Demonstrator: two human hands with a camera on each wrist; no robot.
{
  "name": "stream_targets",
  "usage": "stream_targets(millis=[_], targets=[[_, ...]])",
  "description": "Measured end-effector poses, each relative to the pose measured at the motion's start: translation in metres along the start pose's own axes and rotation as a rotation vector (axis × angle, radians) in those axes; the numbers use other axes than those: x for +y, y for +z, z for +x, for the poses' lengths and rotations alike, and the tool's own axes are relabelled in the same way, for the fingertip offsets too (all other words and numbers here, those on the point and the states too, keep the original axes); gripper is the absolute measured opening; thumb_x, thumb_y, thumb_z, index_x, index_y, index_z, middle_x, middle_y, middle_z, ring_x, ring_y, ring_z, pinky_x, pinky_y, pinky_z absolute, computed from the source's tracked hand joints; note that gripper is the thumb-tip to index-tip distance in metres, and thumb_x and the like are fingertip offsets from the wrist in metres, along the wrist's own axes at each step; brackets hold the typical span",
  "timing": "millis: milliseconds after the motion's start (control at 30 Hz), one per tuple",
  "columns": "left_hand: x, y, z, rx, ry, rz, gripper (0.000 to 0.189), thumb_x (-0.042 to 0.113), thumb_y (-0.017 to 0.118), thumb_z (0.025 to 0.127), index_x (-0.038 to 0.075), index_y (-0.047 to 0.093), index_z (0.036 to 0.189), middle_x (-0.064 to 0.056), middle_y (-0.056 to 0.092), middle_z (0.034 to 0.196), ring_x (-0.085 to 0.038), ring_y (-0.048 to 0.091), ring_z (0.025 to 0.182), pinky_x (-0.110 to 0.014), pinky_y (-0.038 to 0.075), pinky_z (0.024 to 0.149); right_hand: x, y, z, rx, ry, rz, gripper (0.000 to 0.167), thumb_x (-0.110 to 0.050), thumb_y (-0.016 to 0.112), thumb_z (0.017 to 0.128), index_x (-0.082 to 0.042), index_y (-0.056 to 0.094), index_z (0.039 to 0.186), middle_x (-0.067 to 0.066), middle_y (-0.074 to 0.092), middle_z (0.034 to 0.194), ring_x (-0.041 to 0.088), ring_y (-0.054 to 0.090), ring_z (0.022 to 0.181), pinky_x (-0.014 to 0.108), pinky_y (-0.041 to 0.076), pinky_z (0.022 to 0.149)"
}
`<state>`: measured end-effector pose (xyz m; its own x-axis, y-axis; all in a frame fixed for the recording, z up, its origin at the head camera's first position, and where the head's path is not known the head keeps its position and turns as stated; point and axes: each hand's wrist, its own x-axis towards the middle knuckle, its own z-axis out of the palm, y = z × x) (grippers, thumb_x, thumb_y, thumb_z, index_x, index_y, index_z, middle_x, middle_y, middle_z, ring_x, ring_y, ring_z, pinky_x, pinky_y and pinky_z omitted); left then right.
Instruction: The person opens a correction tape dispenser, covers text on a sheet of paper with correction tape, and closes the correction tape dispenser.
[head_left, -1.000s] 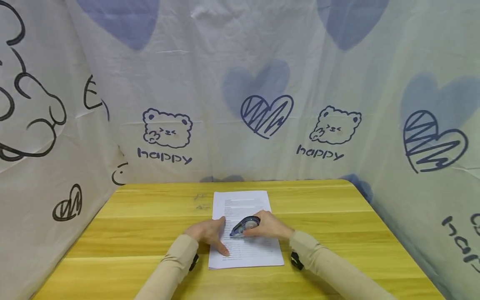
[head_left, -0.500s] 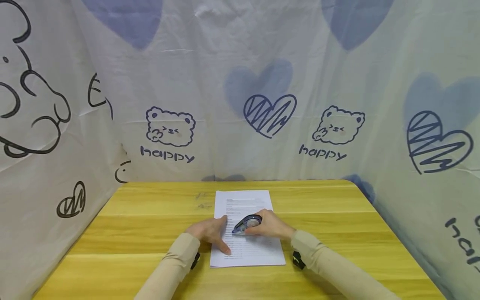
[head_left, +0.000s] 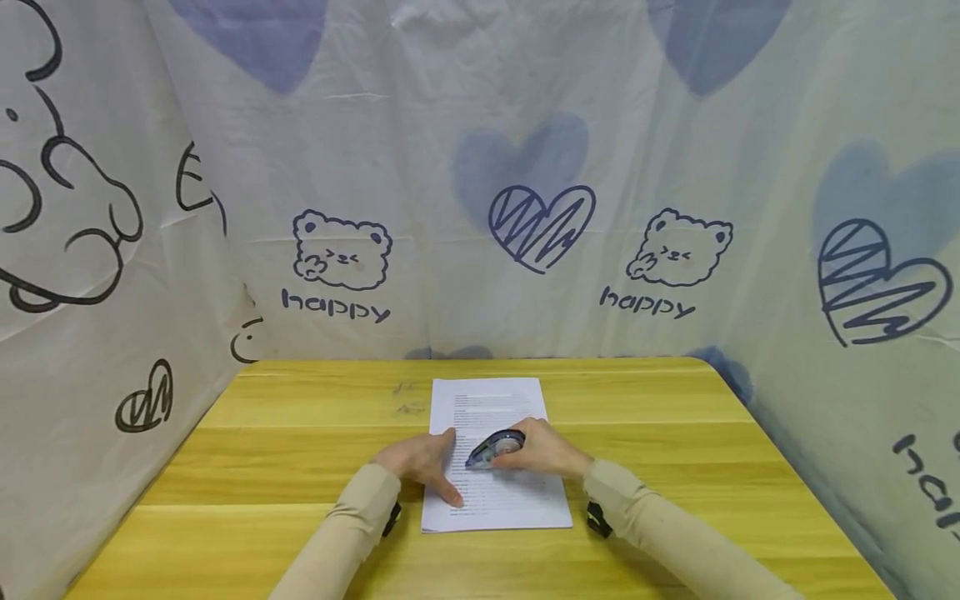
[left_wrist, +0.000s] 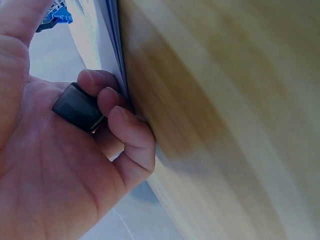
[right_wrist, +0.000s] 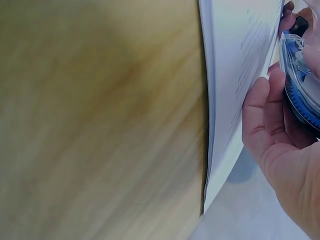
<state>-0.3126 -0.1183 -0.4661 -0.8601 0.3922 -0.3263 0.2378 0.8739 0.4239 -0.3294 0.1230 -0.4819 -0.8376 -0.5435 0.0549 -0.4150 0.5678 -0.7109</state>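
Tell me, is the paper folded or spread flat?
Spread flat: the paper lies on the table with all four corners showing and no crease visible.

Printed paper stack (head_left: 510,496) on yellow wood-grain table (head_left: 675,450)

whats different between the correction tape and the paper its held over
The correction tape has a rounded, teardrop-like body, while the paper is flat and rectangular. The correction tape is dark and blue with clear plastic; the paper is white with printed lines. The correction tape is much the smaller of the two in outline, and it is held up at a slant, whereas the paper lies flat on the table. Both are being handled.
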Motion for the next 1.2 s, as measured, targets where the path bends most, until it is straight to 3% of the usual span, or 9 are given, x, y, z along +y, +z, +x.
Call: stream_targets(millis=[867,1200], targets=[[0.001,-0.003,0.0,0.006,0.017,-0.029,0.127,0.044,0.091,0.061,-0.001,0.019,0.155,-0.02,0.027,0.159,-0.037,0.031,0.145,-0.05,0.026,0.12,-0.006,0.0,0.003,0.017,-0.026,-0.07,0.022,-0.028,0.084,0.076,-0.012,0.076,0.087,-0.006,0.072,0.075,0.004,0.06,0.06,0.022,0.052,0.057],[-0.001,0.0,-0.001,-0.005,-0.003,-0.018,0.127,0.047,0.09,0.062,0.0,0.018,0.155,-0.019,0.027,0.159,-0.036,0.031,0.145,-0.049,0.026,0.12,-0.012,-0.003,0.002,-0.043,-0.001,-0.053,0.02,-0.026,0.083,0.078,-0.009,0.075,0.087,-0.006,0.071,0.072,0.005,0.059,0.058,0.021,0.052,0.054]])
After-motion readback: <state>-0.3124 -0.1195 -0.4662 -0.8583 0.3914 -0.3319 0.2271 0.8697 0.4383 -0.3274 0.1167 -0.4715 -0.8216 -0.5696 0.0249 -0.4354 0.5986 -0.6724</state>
